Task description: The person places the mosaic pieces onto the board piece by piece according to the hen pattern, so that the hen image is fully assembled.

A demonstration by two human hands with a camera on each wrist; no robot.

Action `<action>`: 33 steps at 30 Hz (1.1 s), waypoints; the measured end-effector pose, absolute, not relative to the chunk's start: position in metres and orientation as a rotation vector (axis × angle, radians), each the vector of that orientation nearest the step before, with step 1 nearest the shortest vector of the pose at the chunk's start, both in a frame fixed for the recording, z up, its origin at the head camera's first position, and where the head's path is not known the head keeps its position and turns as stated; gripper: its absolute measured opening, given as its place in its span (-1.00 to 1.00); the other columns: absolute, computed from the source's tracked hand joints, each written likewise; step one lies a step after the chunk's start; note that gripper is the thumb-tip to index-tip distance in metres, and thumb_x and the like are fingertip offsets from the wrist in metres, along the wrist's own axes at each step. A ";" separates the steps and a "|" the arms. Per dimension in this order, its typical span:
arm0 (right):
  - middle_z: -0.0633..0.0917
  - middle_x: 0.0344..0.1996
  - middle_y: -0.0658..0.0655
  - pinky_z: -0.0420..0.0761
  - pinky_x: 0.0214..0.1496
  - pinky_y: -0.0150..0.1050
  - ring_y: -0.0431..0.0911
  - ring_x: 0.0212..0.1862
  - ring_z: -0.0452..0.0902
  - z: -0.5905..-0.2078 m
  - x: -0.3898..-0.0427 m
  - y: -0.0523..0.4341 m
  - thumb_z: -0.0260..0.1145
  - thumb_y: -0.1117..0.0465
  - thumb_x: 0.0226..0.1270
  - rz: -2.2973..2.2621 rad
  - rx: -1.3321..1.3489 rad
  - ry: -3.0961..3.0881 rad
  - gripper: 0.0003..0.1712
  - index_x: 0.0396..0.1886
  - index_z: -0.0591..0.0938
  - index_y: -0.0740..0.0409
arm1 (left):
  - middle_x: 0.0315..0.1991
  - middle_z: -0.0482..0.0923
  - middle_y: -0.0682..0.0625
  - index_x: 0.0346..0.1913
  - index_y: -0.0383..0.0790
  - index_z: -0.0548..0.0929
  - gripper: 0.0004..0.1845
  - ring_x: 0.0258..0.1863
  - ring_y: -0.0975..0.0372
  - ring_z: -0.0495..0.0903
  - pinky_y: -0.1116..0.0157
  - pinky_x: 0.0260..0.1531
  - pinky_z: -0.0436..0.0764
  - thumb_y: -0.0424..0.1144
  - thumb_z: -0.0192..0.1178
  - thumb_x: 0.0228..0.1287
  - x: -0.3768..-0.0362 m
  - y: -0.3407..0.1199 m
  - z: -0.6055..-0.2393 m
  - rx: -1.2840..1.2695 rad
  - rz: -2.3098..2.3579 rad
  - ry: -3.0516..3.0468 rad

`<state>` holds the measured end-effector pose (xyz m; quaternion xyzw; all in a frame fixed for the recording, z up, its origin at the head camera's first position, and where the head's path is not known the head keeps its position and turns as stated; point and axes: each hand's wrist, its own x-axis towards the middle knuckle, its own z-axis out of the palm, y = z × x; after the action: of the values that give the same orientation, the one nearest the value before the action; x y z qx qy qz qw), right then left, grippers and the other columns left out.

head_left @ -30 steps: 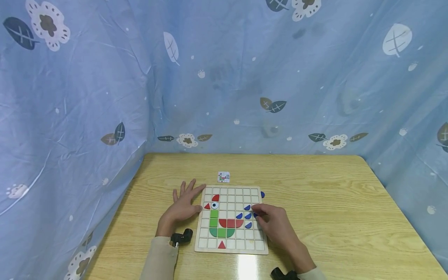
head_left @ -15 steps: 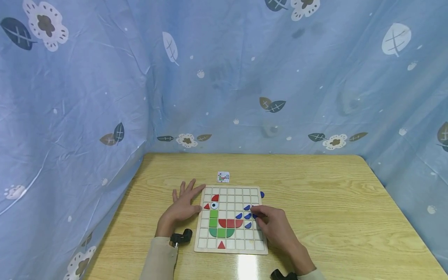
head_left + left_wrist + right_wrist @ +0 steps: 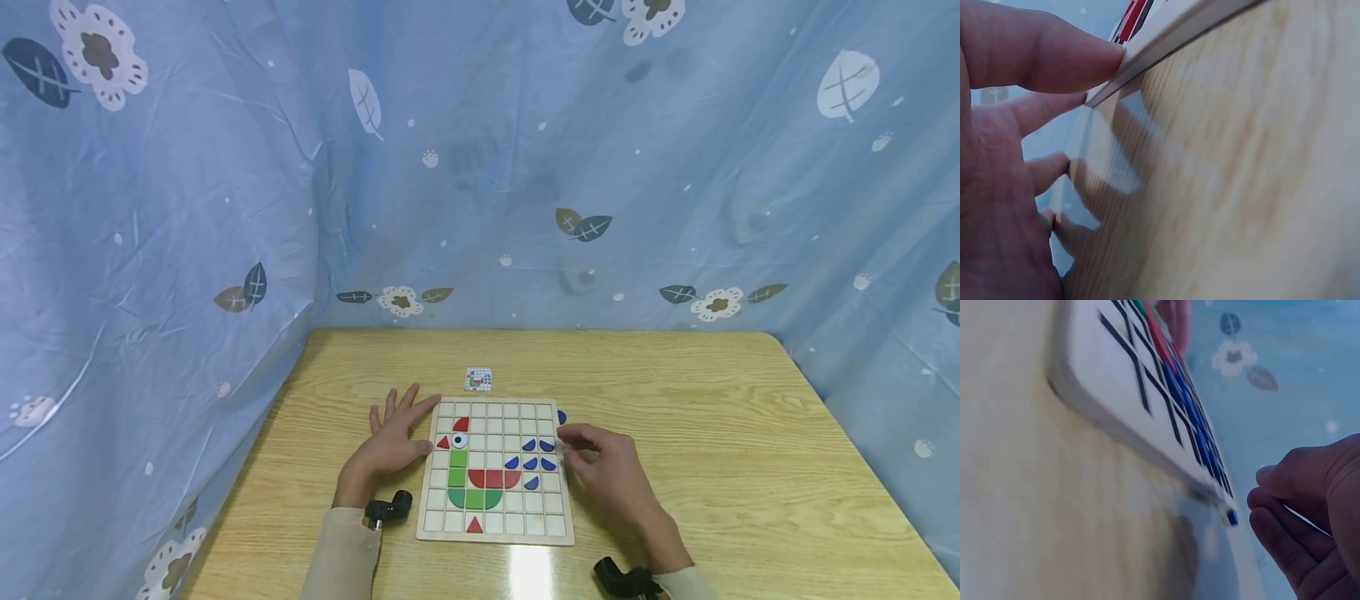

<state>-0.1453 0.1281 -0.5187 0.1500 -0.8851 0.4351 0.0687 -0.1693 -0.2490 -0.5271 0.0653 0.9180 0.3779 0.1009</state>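
Note:
A square grid board lies on the table with coloured flat pieces in its cells. Green squares and red pieces form a figure on the left, with a round eye piece near its top. Several blue half-circles sit in cells toward the right. My left hand is spread at the board's left edge; thumb and forefinger touch the rim in the left wrist view. My right hand hovers by the right edge, fingers loosely bent and holding nothing. One blue piece lies just off the top right edge.
A small picture card with a similar gridded pattern lies behind the board. The wooden table stretches out to both sides. A blue patterned curtain hangs behind and around it.
My right hand has let go of a blue half-circle on the board and drawn back to the right, uncovering blue pieces in the rightmost column. The left hand has stayed in place.

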 end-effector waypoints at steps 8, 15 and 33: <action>0.89 -0.01 0.13 0.84 0.09 -0.15 0.01 0.01 0.87 -0.523 -0.171 0.141 0.52 0.41 0.37 1.283 0.457 -2.664 -0.68 0.09 0.84 0.20 | 0.82 -0.18 -0.29 0.70 -0.02 0.37 -0.10 0.77 -0.32 -0.50 -0.45 0.55 -0.59 -0.31 0.31 0.24 -0.169 -0.250 -0.525 0.213 1.120 2.711; 0.90 0.00 0.16 0.84 0.10 -0.13 0.07 0.05 0.87 -0.527 -0.183 0.136 0.54 0.43 0.32 1.266 0.576 -2.673 -0.63 0.12 0.84 0.21 | 0.82 -0.19 -0.28 0.71 -0.03 0.36 -0.09 0.77 -0.33 -0.51 -0.46 0.55 -0.60 -0.31 0.30 0.24 -0.169 -0.251 -0.525 0.221 1.121 2.709; 0.92 -0.14 -0.06 0.82 0.08 -0.27 -0.13 -0.04 0.88 -0.519 -0.133 0.166 0.57 0.41 0.32 1.255 0.450 -2.707 -0.73 -0.04 0.89 0.06 | 0.81 -0.14 -0.31 0.68 -0.03 0.41 -0.08 0.77 -0.34 -0.48 -0.47 0.54 -0.61 -0.35 0.32 0.17 -0.168 -0.250 -0.525 0.213 1.139 2.717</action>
<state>-0.1330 0.1662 -0.5194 0.1490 -0.8953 0.4151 0.0620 -0.1677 -0.2499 -0.5254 0.0718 0.9157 0.3840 0.0939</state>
